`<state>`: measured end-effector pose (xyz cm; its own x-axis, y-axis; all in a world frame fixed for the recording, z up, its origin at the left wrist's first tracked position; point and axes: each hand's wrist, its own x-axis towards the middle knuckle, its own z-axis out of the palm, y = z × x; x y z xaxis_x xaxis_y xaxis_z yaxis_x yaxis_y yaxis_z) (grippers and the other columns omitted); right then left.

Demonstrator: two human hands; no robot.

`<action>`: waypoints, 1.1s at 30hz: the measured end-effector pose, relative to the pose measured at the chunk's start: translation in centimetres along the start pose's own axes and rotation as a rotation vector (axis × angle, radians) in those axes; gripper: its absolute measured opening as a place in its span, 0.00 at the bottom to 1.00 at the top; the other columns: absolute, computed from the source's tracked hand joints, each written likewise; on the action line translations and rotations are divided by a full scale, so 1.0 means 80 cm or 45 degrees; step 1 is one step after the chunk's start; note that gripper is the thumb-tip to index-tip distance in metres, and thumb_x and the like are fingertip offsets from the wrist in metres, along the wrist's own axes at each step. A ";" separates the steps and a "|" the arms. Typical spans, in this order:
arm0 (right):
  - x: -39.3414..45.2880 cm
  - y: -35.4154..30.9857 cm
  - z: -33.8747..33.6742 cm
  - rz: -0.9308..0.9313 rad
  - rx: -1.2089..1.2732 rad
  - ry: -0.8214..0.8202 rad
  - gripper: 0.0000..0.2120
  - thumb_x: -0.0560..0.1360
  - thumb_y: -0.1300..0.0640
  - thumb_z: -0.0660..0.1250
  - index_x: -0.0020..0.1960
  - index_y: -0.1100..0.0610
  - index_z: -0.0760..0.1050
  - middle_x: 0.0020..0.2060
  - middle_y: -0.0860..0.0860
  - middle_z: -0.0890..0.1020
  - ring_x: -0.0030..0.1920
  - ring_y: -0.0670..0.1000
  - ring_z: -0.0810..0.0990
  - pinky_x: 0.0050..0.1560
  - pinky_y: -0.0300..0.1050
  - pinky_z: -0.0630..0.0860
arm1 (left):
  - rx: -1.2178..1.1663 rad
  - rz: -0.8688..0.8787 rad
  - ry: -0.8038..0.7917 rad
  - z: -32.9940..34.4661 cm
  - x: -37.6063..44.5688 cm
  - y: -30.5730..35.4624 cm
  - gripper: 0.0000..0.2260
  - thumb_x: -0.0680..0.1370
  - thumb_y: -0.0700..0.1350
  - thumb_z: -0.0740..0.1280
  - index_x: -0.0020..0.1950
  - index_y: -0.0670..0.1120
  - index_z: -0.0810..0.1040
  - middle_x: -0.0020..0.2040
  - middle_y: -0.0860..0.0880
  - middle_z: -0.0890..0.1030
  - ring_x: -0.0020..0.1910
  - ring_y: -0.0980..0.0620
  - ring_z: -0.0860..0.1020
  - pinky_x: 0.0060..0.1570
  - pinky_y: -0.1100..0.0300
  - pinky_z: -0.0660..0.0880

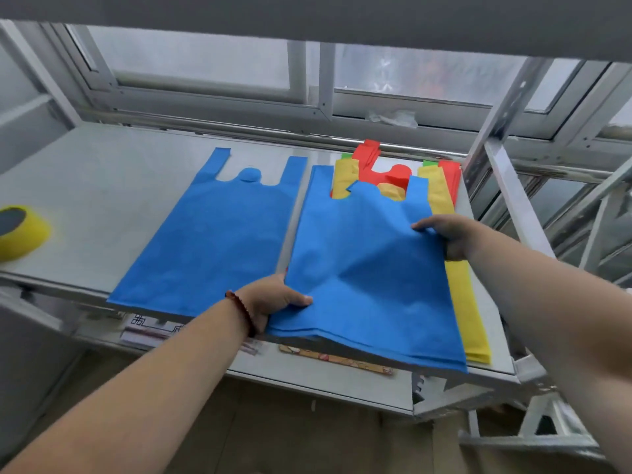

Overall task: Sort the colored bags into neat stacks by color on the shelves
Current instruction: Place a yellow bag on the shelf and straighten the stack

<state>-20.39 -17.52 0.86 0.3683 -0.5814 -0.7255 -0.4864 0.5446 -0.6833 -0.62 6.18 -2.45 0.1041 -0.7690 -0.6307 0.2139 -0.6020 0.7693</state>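
My left hand (pixel 273 299) pinches the near left edge of a blue bag (pixel 369 268), thumb on top. My right hand (pixel 444 234) grips its right edge. This bag tops a mixed pile of yellow bags (pixel 468 319) and red bags (pixel 386 169) on the white shelf (pixel 85 186). Another blue bag (pixel 212 241) lies flat just beside it, left. A yellow tape roll (pixel 20 234) sits far left.

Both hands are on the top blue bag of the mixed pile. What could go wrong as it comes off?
1. The left hand and right hand grip the top blue bag, which lies on yellow bags overhanging the shelf front; a drag could pull those off.
2. The bag is already creased, so it may land crooked on the flat blue bag.
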 end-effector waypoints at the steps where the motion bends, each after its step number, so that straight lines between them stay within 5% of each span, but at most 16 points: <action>1: -0.008 -0.012 0.004 -0.059 0.015 -0.014 0.06 0.78 0.60 0.59 0.51 0.59 0.74 0.29 0.52 0.84 0.27 0.49 0.83 0.27 0.39 0.80 | -0.012 0.067 -0.028 -0.010 -0.005 0.011 0.16 0.75 0.31 0.64 0.63 0.40 0.74 0.55 0.43 0.81 0.45 0.49 0.81 0.45 0.58 0.81; 5: -0.070 -0.084 0.040 -0.463 0.109 0.023 0.07 0.78 0.61 0.56 0.46 0.55 0.73 0.22 0.48 0.81 0.22 0.45 0.80 0.22 0.35 0.76 | -0.023 0.311 -0.081 -0.048 -0.037 0.069 0.15 0.75 0.30 0.63 0.55 0.48 0.76 0.45 0.52 0.84 0.39 0.56 0.84 0.39 0.63 0.81; 9: -0.117 -0.150 0.096 -0.883 0.225 0.072 0.10 0.77 0.64 0.56 0.41 0.54 0.72 0.21 0.46 0.79 0.22 0.43 0.79 0.25 0.33 0.75 | 0.028 0.569 0.052 -0.106 -0.072 0.117 0.28 0.65 0.36 0.71 0.64 0.46 0.71 0.55 0.48 0.80 0.48 0.51 0.81 0.49 0.58 0.80; 12: -0.112 -0.170 0.149 -1.008 0.352 -0.006 0.09 0.77 0.65 0.56 0.42 0.55 0.72 0.23 0.47 0.80 0.25 0.44 0.80 0.28 0.34 0.75 | 0.001 0.685 0.095 -0.164 -0.101 0.130 0.27 0.65 0.36 0.68 0.63 0.49 0.70 0.52 0.52 0.82 0.44 0.56 0.83 0.43 0.61 0.81; 16: -0.045 -0.152 0.225 -0.931 0.363 -0.187 0.10 0.78 0.67 0.56 0.52 0.59 0.74 0.34 0.50 0.85 0.33 0.48 0.84 0.35 0.43 0.82 | 0.070 0.564 0.259 -0.246 -0.111 0.097 0.21 0.67 0.39 0.70 0.59 0.48 0.74 0.51 0.52 0.83 0.43 0.55 0.83 0.40 0.63 0.81; 21: 0.063 -0.073 0.313 -0.514 0.153 0.113 0.07 0.75 0.67 0.61 0.45 0.59 0.76 0.33 0.52 0.81 0.25 0.47 0.81 0.31 0.41 0.79 | 0.102 0.123 0.534 -0.310 -0.075 -0.005 0.12 0.76 0.35 0.65 0.59 0.34 0.75 0.50 0.42 0.82 0.25 0.60 0.81 0.30 0.67 0.79; 25: 0.095 -0.040 0.336 -0.379 -0.117 0.259 0.06 0.74 0.68 0.62 0.46 0.59 0.74 0.43 0.58 0.77 0.40 0.56 0.77 0.33 0.42 0.70 | 0.152 0.042 0.630 -0.326 -0.063 -0.040 0.13 0.77 0.34 0.64 0.59 0.30 0.74 0.34 0.45 0.84 0.22 0.59 0.79 0.23 0.69 0.76; 28: 0.102 -0.042 0.338 -0.406 -0.196 0.326 0.13 0.72 0.70 0.59 0.53 0.61 0.75 0.53 0.63 0.79 0.50 0.59 0.78 0.44 0.50 0.77 | 0.303 0.066 0.652 -0.328 -0.059 -0.041 0.12 0.77 0.37 0.64 0.58 0.33 0.76 0.52 0.38 0.81 0.37 0.49 0.80 0.38 0.61 0.79; 30: 0.101 -0.045 0.339 -0.416 -0.230 0.397 0.16 0.72 0.70 0.57 0.56 0.63 0.75 0.56 0.62 0.79 0.54 0.62 0.79 0.56 0.58 0.78 | 0.445 0.064 0.693 -0.328 -0.057 -0.039 0.11 0.76 0.37 0.65 0.56 0.34 0.77 0.52 0.39 0.80 0.44 0.46 0.78 0.48 0.54 0.77; 33: 0.099 -0.045 0.340 -0.432 -0.304 0.497 0.16 0.71 0.68 0.58 0.57 0.62 0.75 0.56 0.60 0.80 0.55 0.61 0.79 0.58 0.59 0.77 | 0.603 0.030 0.775 -0.322 -0.058 -0.035 0.05 0.75 0.39 0.65 0.50 0.40 0.77 0.48 0.41 0.80 0.45 0.45 0.78 0.53 0.51 0.76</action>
<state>5.84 -7.65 -4.66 0.2370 -0.9049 -0.3536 -0.5745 0.1629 -0.8021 23.32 16.97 -4.28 0.6486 -0.6118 -0.4529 -0.2194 -0.7200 0.6584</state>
